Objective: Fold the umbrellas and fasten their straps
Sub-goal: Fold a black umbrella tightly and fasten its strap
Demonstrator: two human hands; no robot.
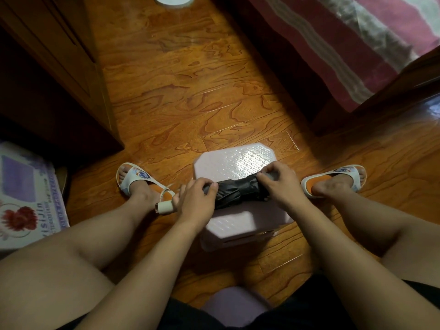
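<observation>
A folded black umbrella (238,190) lies crosswise on a pale pink plastic stool (234,160) between my feet. Its cream handle (164,207) sticks out past the stool's left edge. My left hand (196,201) grips the umbrella at the handle end, thumb on top of the black fabric. My right hand (277,184) holds the tip end, fingers curled over the bunched canopy. A band cinches the fabric near the middle; I cannot tell whether the strap is fastened.
Wooden floor all round. A dark wooden cabinet (54,75) stands at the left, a bed with a striped red cover (357,44) at the right. A printed box (26,198) sits by my left leg. My sandalled feet flank the stool.
</observation>
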